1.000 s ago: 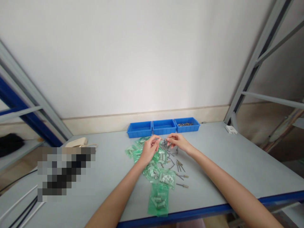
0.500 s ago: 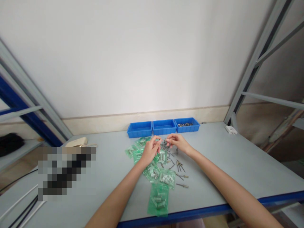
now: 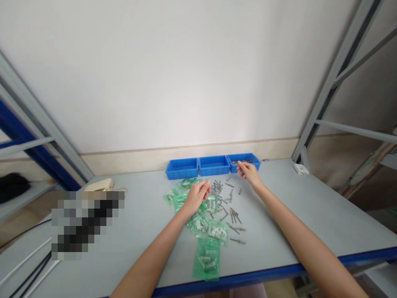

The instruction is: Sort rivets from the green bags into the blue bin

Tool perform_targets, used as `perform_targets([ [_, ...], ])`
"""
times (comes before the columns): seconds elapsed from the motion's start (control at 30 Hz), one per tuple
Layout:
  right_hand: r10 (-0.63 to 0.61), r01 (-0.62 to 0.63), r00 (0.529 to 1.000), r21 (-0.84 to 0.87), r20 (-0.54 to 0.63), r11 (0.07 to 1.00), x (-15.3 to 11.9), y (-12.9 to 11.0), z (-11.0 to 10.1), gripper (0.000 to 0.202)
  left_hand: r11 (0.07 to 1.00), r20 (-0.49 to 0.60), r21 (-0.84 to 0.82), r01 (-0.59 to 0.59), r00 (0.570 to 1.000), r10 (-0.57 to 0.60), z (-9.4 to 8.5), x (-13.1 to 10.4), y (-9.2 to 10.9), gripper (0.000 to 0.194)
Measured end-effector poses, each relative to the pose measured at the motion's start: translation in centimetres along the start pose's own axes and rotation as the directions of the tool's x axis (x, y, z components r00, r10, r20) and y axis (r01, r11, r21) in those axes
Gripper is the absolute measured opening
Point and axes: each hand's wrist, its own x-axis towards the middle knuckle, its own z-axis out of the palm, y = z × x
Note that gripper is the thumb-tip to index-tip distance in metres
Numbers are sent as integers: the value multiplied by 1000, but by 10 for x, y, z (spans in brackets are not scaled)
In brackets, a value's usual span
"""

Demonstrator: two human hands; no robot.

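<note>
My right hand [image 3: 248, 173] is at the front edge of the right-hand blue bin [image 3: 254, 166], its fingers pinched; whatever is between them is too small to make out. Inside that bin lie several metal rivets [image 3: 240, 162]. My left hand [image 3: 198, 195] hovers with curled fingers over green plastic bags [image 3: 206, 258] of small metal parts, beside a heap of loose screws [image 3: 216, 188]; its fingertips hide whatever they may hold. Loose pop rivets [image 3: 237, 241] with long stems are scattered to the right of the bags.
Two more blue bins, the middle one [image 3: 214, 170] and the left one [image 3: 182, 174], stand in a row against the wall. A white box [image 3: 101, 186] and cables [image 3: 35, 265] lie at left, and a white socket-like block [image 3: 300, 169] sits far right. Metal posts flank the table.
My right hand has moved from the screw heap up and right to the right-hand bin, uncovering loose screws. My left hand stays nearly in place, its fingers a little more curled.
</note>
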Motion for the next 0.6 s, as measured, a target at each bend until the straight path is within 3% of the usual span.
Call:
perform_targets([
  [0.07,-18,12,980,-31,-200,999,10,10,-24,54,1000,0,5,6,1000,-6,0,1,-3,45],
  [0.17,15,-54,978,-181,-209,982,16,19,-51,55,1000,7,19,6,1000,-6,-1,2,-4,46],
  [0.27,14,-32,999,-390,-48,920,12,12,-57,49,1000,10,22,8,1000,-9,-1,1,-2,46],
  [0.33,-4,99,975,-415,222,904,4,-1,-50,39,1000,6,19,12,1000,-12,-1,1,0,46],
  [0.37,-12,179,915,-379,403,908,-2,-9,-43,34,1000,5,18,14,1000,-14,-2,1,1,46],
  [0.43,-29,313,695,-266,718,912,-15,-24,-26,29,1000,7,25,13,1000,-13,-2,0,2,46],
  [0.47,-39,370,587,-225,809,901,-23,-30,-17,28,999,10,32,11,1000,-11,-3,0,3,46],
  [0.53,-23,458,405,-181,914,871,-36,-37,0,26,999,14,43,9,1000,-10,-3,0,4,46],
  [0.6,11,517,333,-192,943,834,-45,-38,12,22,999,11,44,15,1000,-15,-3,0,5,46],
])
